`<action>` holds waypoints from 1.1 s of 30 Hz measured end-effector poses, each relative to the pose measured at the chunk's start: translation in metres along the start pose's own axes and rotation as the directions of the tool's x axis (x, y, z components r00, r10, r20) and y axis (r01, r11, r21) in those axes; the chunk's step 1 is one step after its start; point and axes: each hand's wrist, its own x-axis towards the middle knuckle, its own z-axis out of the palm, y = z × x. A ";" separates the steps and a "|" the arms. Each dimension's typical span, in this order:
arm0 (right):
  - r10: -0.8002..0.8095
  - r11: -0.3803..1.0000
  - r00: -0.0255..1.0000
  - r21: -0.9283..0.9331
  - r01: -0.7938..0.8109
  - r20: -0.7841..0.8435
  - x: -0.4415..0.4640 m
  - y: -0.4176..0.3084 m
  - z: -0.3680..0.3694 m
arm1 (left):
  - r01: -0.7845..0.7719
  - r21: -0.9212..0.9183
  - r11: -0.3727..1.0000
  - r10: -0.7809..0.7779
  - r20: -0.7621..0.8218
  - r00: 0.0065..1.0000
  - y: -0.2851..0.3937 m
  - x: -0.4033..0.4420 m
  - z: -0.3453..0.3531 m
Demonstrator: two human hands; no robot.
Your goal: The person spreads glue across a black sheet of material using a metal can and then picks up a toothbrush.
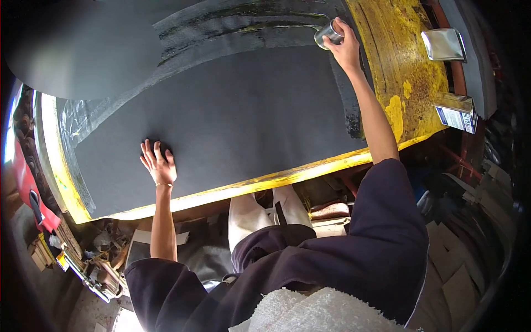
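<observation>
A dark grey sheet [238, 116] covers most of the yellow-edged table. My left hand [159, 162] lies on its left part with the fingers spread. At the far right corner, my right hand [345, 48] is wrapped around a small metal can [327, 34], which is tilted over the sheet. A wet, glossy streak [249, 27] runs leftward from the can's mouth along the sheet's far border. The inside of the can cannot be made out.
On the right, past the yellow-stained tabletop [406, 72], are a silver tin [444, 44] and a labelled rectangular tin [457, 113]. A blurred grey shape [83, 50] blocks the upper left. Red material [33, 188] hangs at far left; scraps clutter the floor.
</observation>
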 end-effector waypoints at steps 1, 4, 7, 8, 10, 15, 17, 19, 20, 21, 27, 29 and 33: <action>-0.013 1.000 1.000 0.005 0.013 -0.002 -0.003 0.000 -0.001 | 0.012 0.039 0.999 -0.013 0.023 1.000 0.001 -0.002 0.000; 0.009 0.999 1.000 0.041 -0.008 -0.008 -0.010 0.000 -0.003 | 0.056 0.089 0.994 -0.060 0.034 0.998 0.005 -0.006 0.005; -0.031 0.999 0.999 0.042 0.031 -0.013 -0.017 -0.004 -0.011 | 0.117 0.123 0.985 -0.120 0.016 0.993 0.012 -0.012 0.014; -0.029 0.998 1.000 0.051 0.029 -0.003 -0.019 -0.006 -0.014 | 0.148 0.117 0.982 -0.149 -0.002 0.989 0.013 -0.014 0.017; -0.024 0.999 1.000 0.048 0.023 0.001 -0.021 -0.007 -0.015 | 0.163 0.128 0.978 -0.162 -0.018 0.987 0.015 -0.015 0.018; 0.020 0.998 1.000 0.064 -0.021 0.011 -0.027 -0.016 -0.019 | 0.165 0.074 0.983 -0.159 -0.085 0.984 0.018 -0.015 0.018; 0.033 0.995 0.999 0.094 -0.035 0.017 -0.027 -0.019 -0.018 | 0.172 0.054 0.984 -0.166 -0.100 0.981 0.018 -0.015 0.019; 0.038 0.994 0.999 0.099 -0.039 0.010 -0.028 -0.023 -0.013 | 0.198 0.036 0.980 -0.194 -0.090 0.977 0.022 -0.014 0.013; 0.051 0.994 0.999 0.095 -0.051 0.003 -0.029 -0.025 -0.010 | 0.206 0.022 0.978 -0.204 -0.085 0.975 0.024 -0.014 0.011; 0.054 0.992 0.999 0.113 -0.053 -0.004 -0.028 -0.030 -0.004 | 0.213 0.018 0.977 -0.210 -0.087 0.974 0.026 -0.014 0.011; 0.017 0.982 1.000 0.190 -0.019 0.015 -0.028 -0.078 0.044 | 0.222 -0.017 0.975 -0.222 -0.094 0.970 0.029 -0.013 0.006; 0.002 0.980 1.000 0.199 -0.006 0.021 -0.025 -0.103 0.064 | 0.220 -0.024 0.975 -0.222 -0.101 0.970 0.030 -0.012 0.004; -0.043 0.982 0.999 0.183 0.038 0.021 -0.023 -0.155 0.109 | 0.228 -0.050 0.972 -0.232 -0.110 0.967 0.030 -0.013 0.004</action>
